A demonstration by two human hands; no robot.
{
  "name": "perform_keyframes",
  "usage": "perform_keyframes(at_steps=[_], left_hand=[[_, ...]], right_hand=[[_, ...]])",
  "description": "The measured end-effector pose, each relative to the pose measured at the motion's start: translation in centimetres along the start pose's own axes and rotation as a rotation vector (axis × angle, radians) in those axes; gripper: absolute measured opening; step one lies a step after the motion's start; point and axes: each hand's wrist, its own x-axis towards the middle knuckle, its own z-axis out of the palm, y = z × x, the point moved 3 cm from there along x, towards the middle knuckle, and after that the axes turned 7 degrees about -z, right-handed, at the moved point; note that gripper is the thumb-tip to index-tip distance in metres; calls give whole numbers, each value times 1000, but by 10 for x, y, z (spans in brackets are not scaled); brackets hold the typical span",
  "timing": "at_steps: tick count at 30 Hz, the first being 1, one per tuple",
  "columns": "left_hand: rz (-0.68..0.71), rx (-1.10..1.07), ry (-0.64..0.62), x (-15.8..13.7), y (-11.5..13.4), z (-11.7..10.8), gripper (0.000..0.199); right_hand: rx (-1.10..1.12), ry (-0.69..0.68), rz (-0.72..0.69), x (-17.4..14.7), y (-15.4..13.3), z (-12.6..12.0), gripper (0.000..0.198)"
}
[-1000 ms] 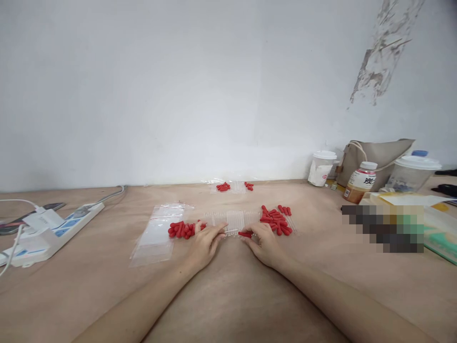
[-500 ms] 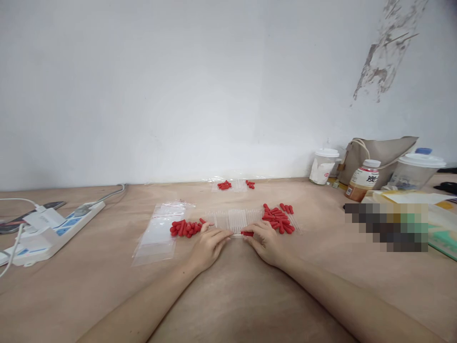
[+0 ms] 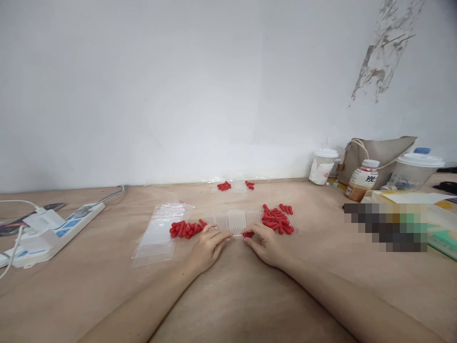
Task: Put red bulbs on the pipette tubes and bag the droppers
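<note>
A pale wall [image 3: 178, 95] fills most of my view, and the brown tabletop [image 3: 89, 295] runs from its foot to beneath my arms. At the far left lies a white power strip [image 3: 76, 228] with plugs in it; at the far right a beige bag [image 3: 382, 157] stands behind a small bottle [image 3: 361, 181]. Flat clear plastic bags [image 3: 159, 233] lie to the left of my work. My left hand [image 3: 206, 245] and right hand [image 3: 264, 244] face each other in the middle, a little apart. A row of clear tubes [image 3: 237, 219] lies just beyond them. Beside my right hand is a heap of red bulbs [image 3: 274, 219], and by my left is a second red heap [image 3: 185, 229]. Three red-topped tubes [image 3: 286, 208] lie at the right heap's far edge. My right thumb and fingers are pinched on one red bulb [image 3: 247, 235]. My left fingertips are closed on a thin clear tube [image 3: 237, 235], which points toward that bulb; I cannot tell whether they join.
</note>
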Motion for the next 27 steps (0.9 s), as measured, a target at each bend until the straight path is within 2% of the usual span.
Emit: perform_keyframes(at_steps=[16, 27], left_hand=[[161, 11, -8, -1, 7, -1, 33], [245, 168, -43, -4, 10, -2, 31]], right_hand=[[-17, 45, -114, -3, -3, -1, 15], [-141, -62, -214, -8, -1, 3, 16]])
